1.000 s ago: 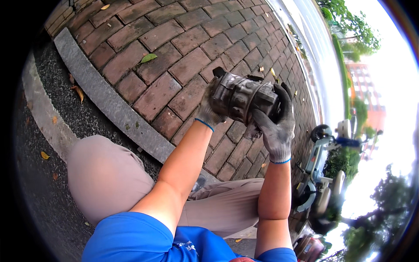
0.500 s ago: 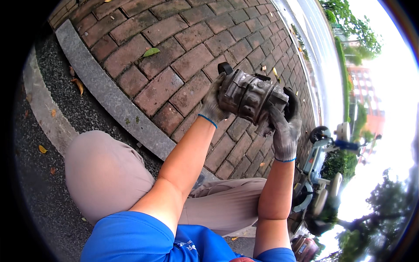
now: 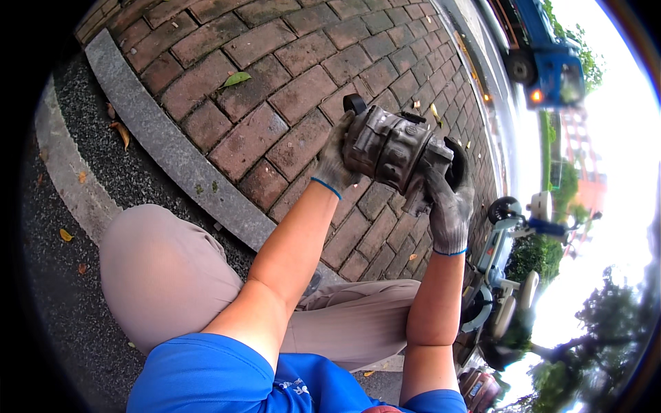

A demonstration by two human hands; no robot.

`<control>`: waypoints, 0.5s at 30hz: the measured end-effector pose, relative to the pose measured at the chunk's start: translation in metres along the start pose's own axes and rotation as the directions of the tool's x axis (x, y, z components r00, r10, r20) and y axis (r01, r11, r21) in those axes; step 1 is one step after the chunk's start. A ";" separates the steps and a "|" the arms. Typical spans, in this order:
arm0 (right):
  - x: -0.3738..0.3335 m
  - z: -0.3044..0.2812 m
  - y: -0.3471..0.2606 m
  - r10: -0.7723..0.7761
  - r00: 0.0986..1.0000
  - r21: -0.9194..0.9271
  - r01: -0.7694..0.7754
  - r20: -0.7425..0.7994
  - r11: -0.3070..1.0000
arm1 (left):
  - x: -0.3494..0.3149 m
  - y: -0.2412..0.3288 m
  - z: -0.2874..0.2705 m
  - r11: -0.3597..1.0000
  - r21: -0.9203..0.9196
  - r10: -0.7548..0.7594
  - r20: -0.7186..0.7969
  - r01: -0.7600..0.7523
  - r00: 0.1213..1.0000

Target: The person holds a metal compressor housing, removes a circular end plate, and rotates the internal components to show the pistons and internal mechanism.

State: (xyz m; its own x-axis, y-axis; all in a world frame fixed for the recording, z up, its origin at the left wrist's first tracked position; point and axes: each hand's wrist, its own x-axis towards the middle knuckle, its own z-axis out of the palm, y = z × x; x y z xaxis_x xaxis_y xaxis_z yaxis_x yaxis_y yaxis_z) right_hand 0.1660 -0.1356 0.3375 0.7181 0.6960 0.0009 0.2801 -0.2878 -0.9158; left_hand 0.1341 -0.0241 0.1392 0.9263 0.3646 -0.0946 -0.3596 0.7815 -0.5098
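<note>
A grimy grey metal compressor [image 3: 391, 148], like one from a car's air conditioning, is held up above the brick paving. It is roughly cylindrical, with banded sections and cast lugs. My left hand [image 3: 335, 157], in a dirty grey work glove with a blue cuff edge, grips its left end, where a black ring-shaped part sticks up. My right hand [image 3: 451, 203], gloved alike, is closed round the right end, thumb on the near face and fingers curled behind. Parts of both hands' fingers are hidden by the compressor.
Brick paving [image 3: 237, 141] with scattered leaves lies below. A grey stone kerb [image 3: 175, 165] curves between it and the dark asphalt [image 3: 89, 127]. My bent knee [image 3: 162, 265] is at the left. Parked scooters [image 3: 492, 268] stand right. A blue truck [image 3: 551, 65] is on the road.
The blue truck has come into view on the road at the upper right. The compressor has turned very slightly in my hands; both hands keep their grip nearly in place.
</note>
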 end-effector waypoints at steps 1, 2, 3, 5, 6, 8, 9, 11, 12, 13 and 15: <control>0.000 0.001 0.000 0.001 1.000 0.005 -0.001 0.000 1.000 | 0.001 0.003 -0.004 1.000 -0.006 -0.003 0.015 0.004 1.000; 0.001 0.001 -0.001 0.001 1.000 -0.001 -0.001 0.008 1.000 | 0.002 0.005 -0.007 1.000 -0.013 -0.007 0.031 0.007 0.999; 0.001 0.001 -0.001 0.001 1.000 -0.007 -0.001 0.015 1.000 | 0.004 0.008 -0.011 1.000 -0.017 -0.011 0.033 0.011 0.999; 0.002 0.000 -0.001 -0.007 1.000 -0.002 0.007 0.018 1.000 | 0.005 0.008 -0.010 0.999 -0.027 -0.027 0.035 0.028 0.999; 0.002 0.000 0.001 -0.016 1.000 0.009 0.016 0.019 1.000 | 0.006 0.008 -0.010 1.000 -0.015 -0.020 0.038 0.021 0.999; 0.002 -0.002 0.004 -0.029 0.999 0.026 0.028 0.020 0.999 | 0.005 0.006 -0.007 1.000 0.009 -0.006 0.047 0.005 0.999; 0.003 -0.003 0.006 -0.031 0.999 0.032 0.030 0.021 0.999 | 0.004 0.005 -0.005 1.000 0.016 -0.002 0.040 0.001 0.999; 0.005 -0.004 0.009 -0.033 0.999 0.037 0.032 0.023 0.999 | 0.002 0.005 -0.005 0.999 0.031 0.007 0.026 -0.008 1.000; 0.005 -0.005 0.010 -0.032 0.999 0.036 0.032 0.024 0.999 | 0.002 0.006 -0.004 0.999 0.033 0.015 0.024 -0.015 1.000; 0.006 -0.006 0.010 -0.032 0.999 0.034 0.031 0.024 0.999 | 0.003 0.006 -0.004 0.999 0.035 0.021 0.023 -0.022 1.000; 0.008 -0.004 0.009 0.004 1.000 0.001 -0.004 -0.001 1.000 | 0.003 0.005 -0.005 0.999 0.034 0.031 0.046 -0.033 0.998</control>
State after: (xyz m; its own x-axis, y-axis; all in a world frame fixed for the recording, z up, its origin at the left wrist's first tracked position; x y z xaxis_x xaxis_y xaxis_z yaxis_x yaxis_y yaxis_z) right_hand 0.1767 -0.1357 0.3312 0.7196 0.6944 -0.0026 0.2767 -0.2902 -0.9161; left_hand 0.1357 -0.0217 0.1317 0.9086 0.4115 -0.0709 -0.3932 0.7858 -0.4774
